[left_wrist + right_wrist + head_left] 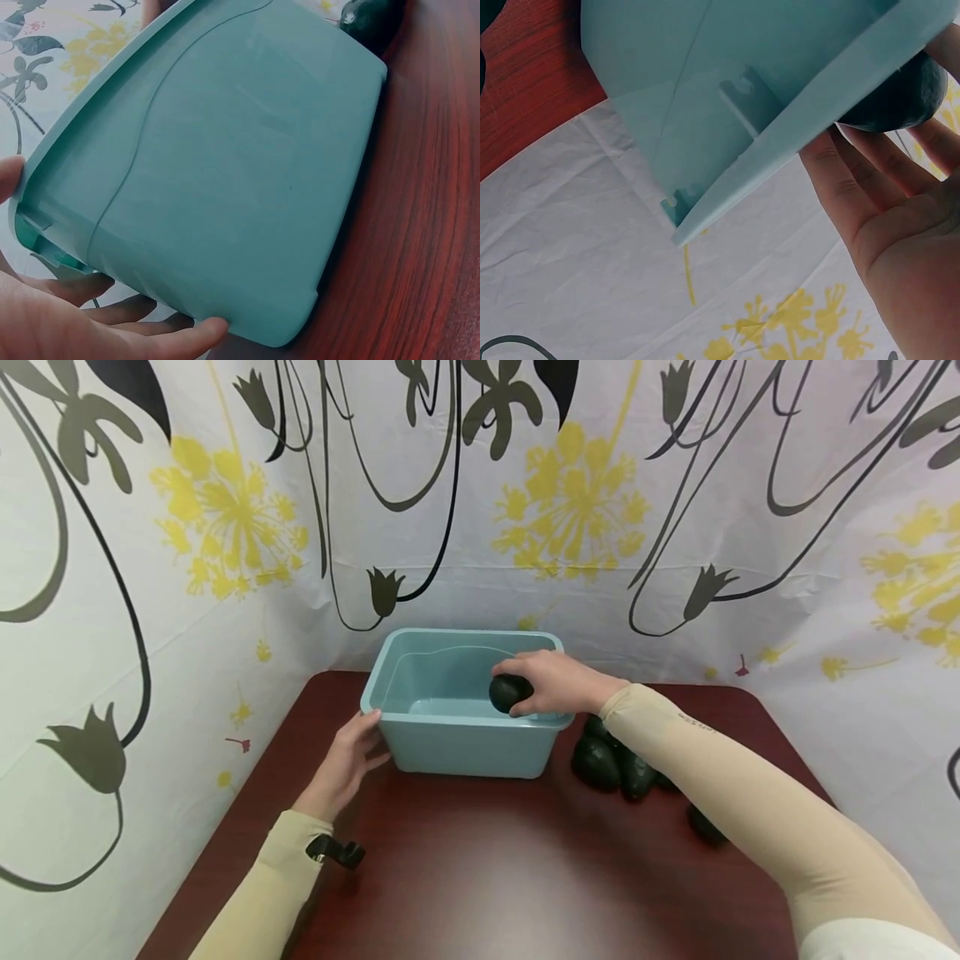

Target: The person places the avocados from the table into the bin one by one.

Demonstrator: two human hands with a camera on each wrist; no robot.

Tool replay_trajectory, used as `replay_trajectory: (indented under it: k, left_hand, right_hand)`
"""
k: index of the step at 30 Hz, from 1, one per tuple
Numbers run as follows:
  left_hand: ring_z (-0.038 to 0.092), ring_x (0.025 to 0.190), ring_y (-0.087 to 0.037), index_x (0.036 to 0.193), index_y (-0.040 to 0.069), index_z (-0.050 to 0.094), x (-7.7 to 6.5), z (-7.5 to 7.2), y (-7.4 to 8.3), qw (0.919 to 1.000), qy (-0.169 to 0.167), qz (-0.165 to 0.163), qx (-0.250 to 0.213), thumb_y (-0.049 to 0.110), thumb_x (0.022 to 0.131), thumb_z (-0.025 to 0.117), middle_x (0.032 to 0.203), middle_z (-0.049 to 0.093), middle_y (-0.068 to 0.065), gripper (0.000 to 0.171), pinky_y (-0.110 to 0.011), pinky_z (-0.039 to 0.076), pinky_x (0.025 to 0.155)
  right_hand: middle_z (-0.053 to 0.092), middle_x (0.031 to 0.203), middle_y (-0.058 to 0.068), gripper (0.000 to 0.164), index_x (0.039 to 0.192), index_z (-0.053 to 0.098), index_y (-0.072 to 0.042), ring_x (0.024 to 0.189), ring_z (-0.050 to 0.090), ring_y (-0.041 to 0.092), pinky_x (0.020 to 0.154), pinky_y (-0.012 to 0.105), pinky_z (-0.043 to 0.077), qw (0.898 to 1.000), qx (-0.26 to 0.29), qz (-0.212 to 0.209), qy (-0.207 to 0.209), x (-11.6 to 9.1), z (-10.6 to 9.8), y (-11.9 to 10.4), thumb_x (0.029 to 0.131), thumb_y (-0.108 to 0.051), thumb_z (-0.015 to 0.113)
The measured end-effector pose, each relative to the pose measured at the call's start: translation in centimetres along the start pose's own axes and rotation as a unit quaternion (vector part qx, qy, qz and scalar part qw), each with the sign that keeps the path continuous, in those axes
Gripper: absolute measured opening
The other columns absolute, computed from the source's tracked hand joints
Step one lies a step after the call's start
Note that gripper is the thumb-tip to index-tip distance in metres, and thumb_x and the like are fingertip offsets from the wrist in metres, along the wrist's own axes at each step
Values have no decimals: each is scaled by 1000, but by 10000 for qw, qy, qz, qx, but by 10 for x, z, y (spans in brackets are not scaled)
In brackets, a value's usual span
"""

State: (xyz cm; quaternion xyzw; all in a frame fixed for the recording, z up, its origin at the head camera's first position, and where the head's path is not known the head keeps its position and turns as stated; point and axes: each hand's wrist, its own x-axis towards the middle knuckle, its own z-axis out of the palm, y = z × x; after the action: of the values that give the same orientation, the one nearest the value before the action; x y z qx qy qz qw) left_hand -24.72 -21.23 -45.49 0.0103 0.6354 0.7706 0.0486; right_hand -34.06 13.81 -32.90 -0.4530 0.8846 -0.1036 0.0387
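A light blue plastic bin [461, 747] stands on the dark red table. My right hand [558, 681] grips a dark avocado [510, 692] over the bin's right end, just above the rim. In the right wrist view the avocado [900, 97] shows between thumb and fingers, partly hidden by the bin's rim [780, 150]. At the bin's front left corner, my left hand [348, 764] holds on with the thumb at the rim and the fingers against the outer side. The left wrist view shows these fingers [172, 341] below the rim of the bin [225, 165].
Several avocados [597, 763] lie in a group right of the bin, partly hidden under the right forearm. Another avocado [705, 825] lies nearer, beside the sleeve. A white patterned cloth [465, 527] hangs behind the table [480, 868] and along its sides.
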Motion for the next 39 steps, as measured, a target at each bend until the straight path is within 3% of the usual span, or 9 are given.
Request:
replay_trajectory:
  k: [12,18,28,39]
  left_hand:
    - [31,145,-32,160,23,25,-2,2,0,9998,121,-30,177,50,98,58,163,23,-11,75,-67,30,108]
    - [31,145,-32,160,24,25,-3,2,-1,9995,129,10,300,48,100,56,163,23,-10,72,-66,30,108]
    - [31,145,-32,160,24,24,-3,4,1,9992,209,-56,324,48,100,56,163,22,-10,72,-65,30,109]
    - [29,146,-30,160,24,24,-4,4,0,9998,170,-17,138,48,101,54,164,22,-10,71,-66,29,109]
  right_hand:
    - [57,139,0,64,144,54,-23,120,57,19,93,43,51,10000,-36,12,45,-3,5,0,88,-37,80]
    - [51,142,1,71,151,44,-29,116,58,18,88,42,52,9997,-16,11,226,-7,4,0,89,-40,78]
    - [41,151,0,78,154,37,-35,123,55,19,90,46,51,9989,-143,109,437,-14,-8,1,88,-45,77]
    - [43,149,-2,77,154,35,-39,114,59,15,85,43,52,9980,-174,120,588,-33,-18,3,88,-48,76]
